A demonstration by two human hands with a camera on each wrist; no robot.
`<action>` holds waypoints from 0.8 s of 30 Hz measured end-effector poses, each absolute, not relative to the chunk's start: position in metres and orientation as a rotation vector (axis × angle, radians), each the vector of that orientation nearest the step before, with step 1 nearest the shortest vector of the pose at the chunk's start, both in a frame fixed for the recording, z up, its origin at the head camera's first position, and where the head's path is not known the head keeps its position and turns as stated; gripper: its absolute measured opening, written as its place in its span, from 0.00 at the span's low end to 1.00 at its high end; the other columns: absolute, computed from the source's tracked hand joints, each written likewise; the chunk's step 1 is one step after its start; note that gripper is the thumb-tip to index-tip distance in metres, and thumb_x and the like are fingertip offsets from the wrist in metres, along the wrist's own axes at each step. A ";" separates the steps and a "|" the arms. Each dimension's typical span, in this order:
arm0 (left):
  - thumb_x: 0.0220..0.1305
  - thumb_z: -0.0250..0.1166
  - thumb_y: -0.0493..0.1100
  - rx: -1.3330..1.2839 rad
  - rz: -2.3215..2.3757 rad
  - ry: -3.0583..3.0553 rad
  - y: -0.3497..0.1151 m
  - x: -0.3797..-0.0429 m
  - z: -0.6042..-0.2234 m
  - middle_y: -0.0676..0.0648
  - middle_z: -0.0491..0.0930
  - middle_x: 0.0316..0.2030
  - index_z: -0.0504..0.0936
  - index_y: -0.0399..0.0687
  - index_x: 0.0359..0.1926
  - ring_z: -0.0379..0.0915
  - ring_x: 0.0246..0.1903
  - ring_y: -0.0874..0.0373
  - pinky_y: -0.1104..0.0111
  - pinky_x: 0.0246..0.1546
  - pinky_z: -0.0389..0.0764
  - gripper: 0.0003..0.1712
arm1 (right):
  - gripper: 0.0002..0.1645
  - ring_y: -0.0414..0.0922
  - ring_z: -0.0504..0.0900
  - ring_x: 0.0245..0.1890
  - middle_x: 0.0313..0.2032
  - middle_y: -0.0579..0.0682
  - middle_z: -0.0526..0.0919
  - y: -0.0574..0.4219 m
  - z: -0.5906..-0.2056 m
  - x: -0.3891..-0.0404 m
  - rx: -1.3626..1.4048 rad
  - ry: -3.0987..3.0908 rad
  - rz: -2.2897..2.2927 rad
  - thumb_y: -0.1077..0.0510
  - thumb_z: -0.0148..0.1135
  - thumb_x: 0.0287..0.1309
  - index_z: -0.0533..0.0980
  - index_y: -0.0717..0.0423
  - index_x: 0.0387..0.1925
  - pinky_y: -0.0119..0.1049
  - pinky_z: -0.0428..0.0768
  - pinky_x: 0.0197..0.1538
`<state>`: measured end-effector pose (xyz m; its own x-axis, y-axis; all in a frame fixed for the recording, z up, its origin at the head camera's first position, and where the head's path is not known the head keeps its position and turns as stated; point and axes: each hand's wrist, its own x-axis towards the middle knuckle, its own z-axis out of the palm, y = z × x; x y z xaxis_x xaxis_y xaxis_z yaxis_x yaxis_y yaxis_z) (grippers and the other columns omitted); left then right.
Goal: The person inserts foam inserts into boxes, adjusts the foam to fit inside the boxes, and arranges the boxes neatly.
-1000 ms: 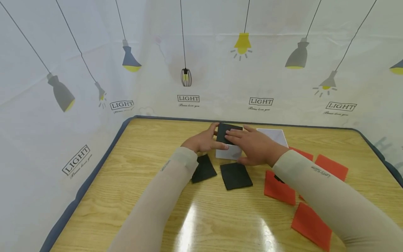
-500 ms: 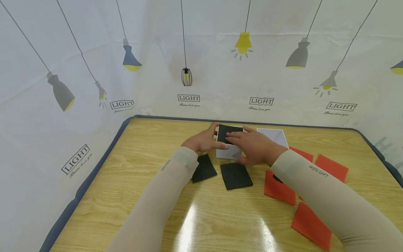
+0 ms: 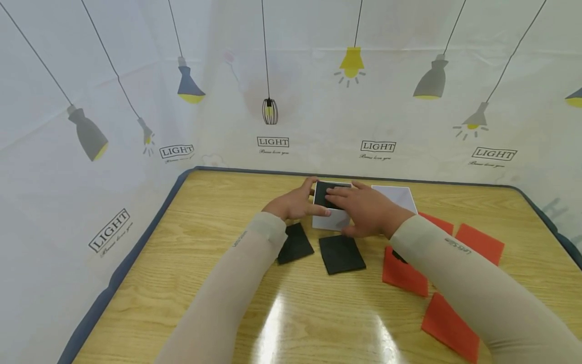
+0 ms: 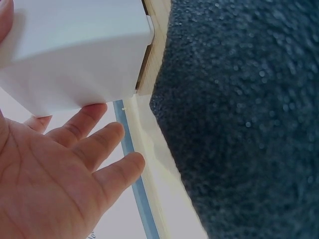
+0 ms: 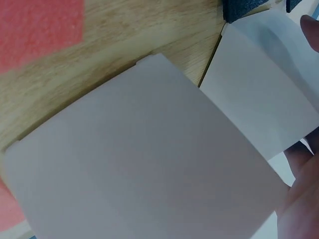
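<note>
In the head view, a white open-topped box [image 3: 330, 221] stands near the table's far edge. A dark fabric-like square [image 3: 322, 192] lies in its mouth, just below the rim. My left hand [image 3: 295, 203] holds the box, thumb on its front and fingers round its left side. In the left wrist view, fingertips [image 4: 94, 110] touch the white wall. My right hand [image 3: 367, 210] presses on the dark square with straight fingers, its thumb low by the box's front right corner. Two more dark squares [image 3: 342, 254] lie on the table in front.
A second white box [image 3: 394, 196] stands just right of my right hand. Several red squares [image 3: 404, 273] lie on the right of the wooden table [image 3: 204, 253], partly under my right forearm. A printed curtain [image 3: 309, 101] hangs behind the table's far edge.
The dark square has sunk lower in the box, and the back rim now shows above it. Both hands have stayed almost in place.
</note>
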<state>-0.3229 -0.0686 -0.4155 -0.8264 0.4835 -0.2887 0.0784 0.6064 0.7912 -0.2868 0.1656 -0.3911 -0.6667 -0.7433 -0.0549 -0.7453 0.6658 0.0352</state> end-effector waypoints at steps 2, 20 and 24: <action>0.65 0.75 0.60 0.441 1.129 2.347 -0.069 -0.323 -0.416 0.38 0.58 0.79 0.39 0.64 0.85 0.59 0.77 0.42 0.46 0.75 0.64 0.64 | 0.51 0.52 0.68 0.77 0.78 0.54 0.68 0.164 -0.392 -0.288 -1.258 2.824 0.075 0.43 0.76 0.56 0.68 0.56 0.77 0.63 0.54 0.80; 0.65 0.75 0.59 0.451 1.162 2.322 -0.069 -0.321 -0.414 0.37 0.55 0.80 0.38 0.63 0.85 0.58 0.78 0.40 0.45 0.74 0.65 0.64 | 0.46 0.53 0.74 0.73 0.71 0.54 0.77 0.155 -0.395 -0.293 -1.222 2.798 0.104 0.41 0.76 0.56 0.74 0.55 0.73 0.65 0.54 0.79; 0.65 0.75 0.59 0.445 1.173 2.312 -0.070 -0.319 -0.414 0.37 0.55 0.81 0.39 0.65 0.85 0.57 0.78 0.40 0.45 0.74 0.64 0.64 | 0.44 0.53 0.76 0.71 0.69 0.52 0.79 0.153 -0.396 -0.294 -1.220 2.803 0.138 0.40 0.75 0.57 0.76 0.54 0.71 0.66 0.54 0.79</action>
<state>-0.3193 -0.0698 -0.4137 -0.8186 0.4965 -0.2887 0.0603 0.5742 0.8165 -0.2936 0.1530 -0.3962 -0.6792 -0.7256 -0.1104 -0.7329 0.6785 0.0500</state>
